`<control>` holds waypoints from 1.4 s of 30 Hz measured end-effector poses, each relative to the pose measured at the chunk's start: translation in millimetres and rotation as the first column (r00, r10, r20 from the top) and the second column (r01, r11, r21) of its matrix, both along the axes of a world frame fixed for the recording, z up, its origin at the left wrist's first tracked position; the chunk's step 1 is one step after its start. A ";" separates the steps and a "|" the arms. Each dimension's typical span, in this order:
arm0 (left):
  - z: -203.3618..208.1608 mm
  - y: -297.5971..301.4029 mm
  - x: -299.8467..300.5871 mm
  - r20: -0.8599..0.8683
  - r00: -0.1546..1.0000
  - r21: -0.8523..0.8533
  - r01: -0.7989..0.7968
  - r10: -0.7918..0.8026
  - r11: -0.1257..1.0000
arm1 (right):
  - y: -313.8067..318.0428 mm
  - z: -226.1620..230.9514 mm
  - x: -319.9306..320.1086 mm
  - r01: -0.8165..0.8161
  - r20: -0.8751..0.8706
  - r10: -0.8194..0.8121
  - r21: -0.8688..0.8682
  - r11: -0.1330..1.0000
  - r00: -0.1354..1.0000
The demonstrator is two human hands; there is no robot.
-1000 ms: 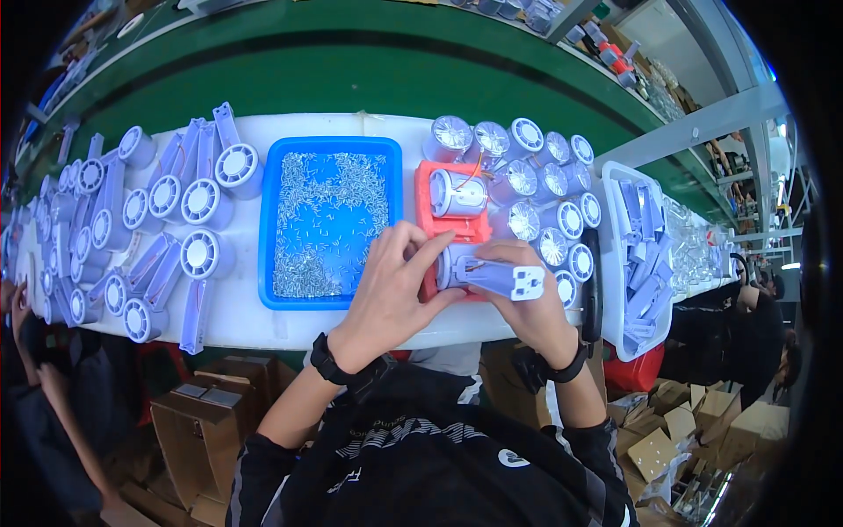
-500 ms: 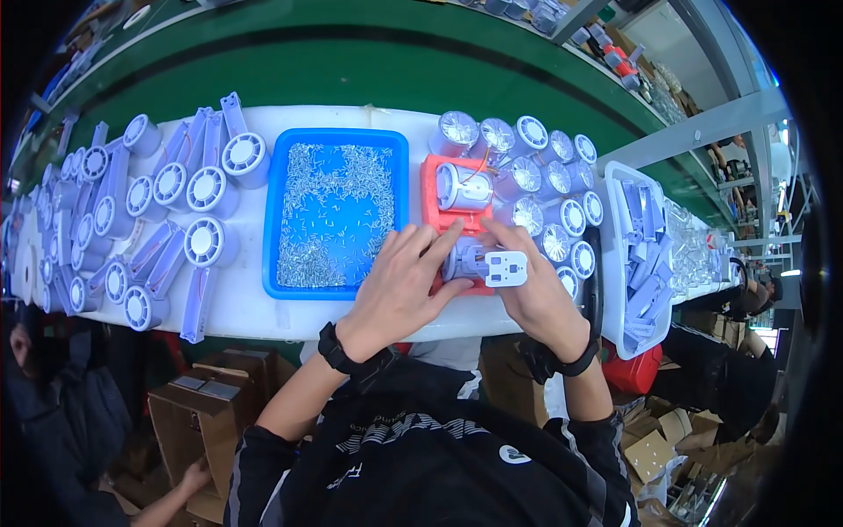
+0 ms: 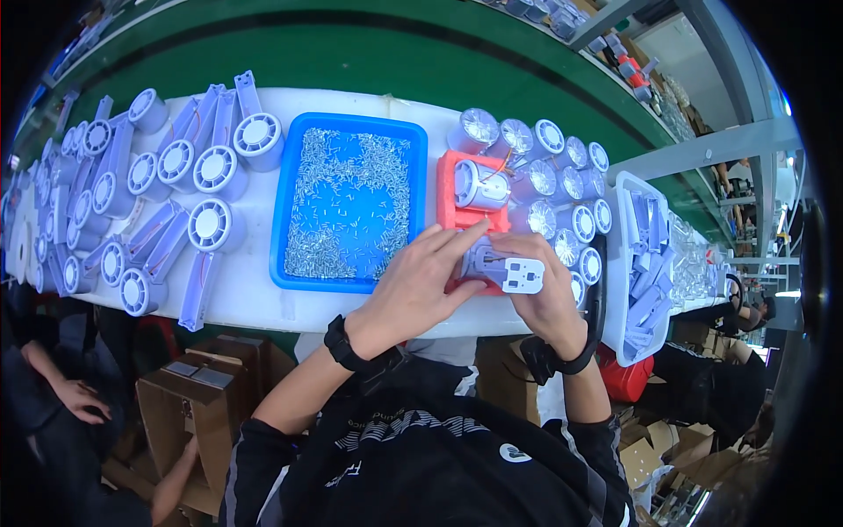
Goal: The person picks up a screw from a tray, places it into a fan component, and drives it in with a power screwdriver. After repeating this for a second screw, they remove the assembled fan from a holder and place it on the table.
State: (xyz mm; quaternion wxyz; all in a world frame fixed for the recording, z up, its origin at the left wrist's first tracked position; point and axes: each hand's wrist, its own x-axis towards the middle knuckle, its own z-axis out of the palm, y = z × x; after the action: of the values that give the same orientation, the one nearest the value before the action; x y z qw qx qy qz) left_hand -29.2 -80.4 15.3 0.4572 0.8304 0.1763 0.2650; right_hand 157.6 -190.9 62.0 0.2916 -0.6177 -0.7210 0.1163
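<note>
A pale lavender plastic fan housing (image 3: 497,263) lies in the near part of a red fixture (image 3: 447,195), its flat white end plate with rectangular holes pointing right. My left hand (image 3: 417,283) grips it from the left, thumb on the near side and fingers reaching across the far side. From the right, my right hand (image 3: 550,294) curls round the end plate, fingertips close to those of the left. Part of the housing is hidden beneath the fingers. Another round housing (image 3: 488,187) with orange wires sits in the fixture's far part.
A blue tray (image 3: 279,220) of small metal screws lies left of the fixture. Round fan housings with handles (image 3: 211,225) crowd the table's left side; several clear-fronted housings (image 3: 536,178) stand to the right. Beyond them is a white bin (image 3: 623,263) of lavender parts. Co-workers' hands (image 3: 81,400) show lower left.
The whole view has shifted a little, so the table things sit further right. My hands keep their hold on the housing. At lower left, a co-worker's hand has come into fuller view.
</note>
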 end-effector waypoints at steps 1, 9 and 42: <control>0.6 -0.6 1.3 -0.006 1.000 -0.032 -0.003 0.003 0.999 | 1.3 -1.8 0.8 0.002 -0.015 -0.002 0.023 1.000 1.000; -4.2 -3.9 14.6 0.039 0.999 0.008 -0.037 0.037 0.999 | 8.2 -2.8 13.0 -0.025 -0.023 0.026 0.038 0.999 0.999; -4.6 -4.7 23.7 0.087 0.993 -0.112 -0.066 0.076 0.992 | 13.3 4.1 13.8 0.013 -0.050 -0.013 0.010 1.000 0.999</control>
State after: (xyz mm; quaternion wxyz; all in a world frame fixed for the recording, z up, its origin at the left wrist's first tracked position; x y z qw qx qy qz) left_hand -5.5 -85.1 10.8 0.4997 0.7846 0.1990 0.3086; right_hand 171.3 -177.5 66.1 0.3134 -0.6178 -0.7101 0.1261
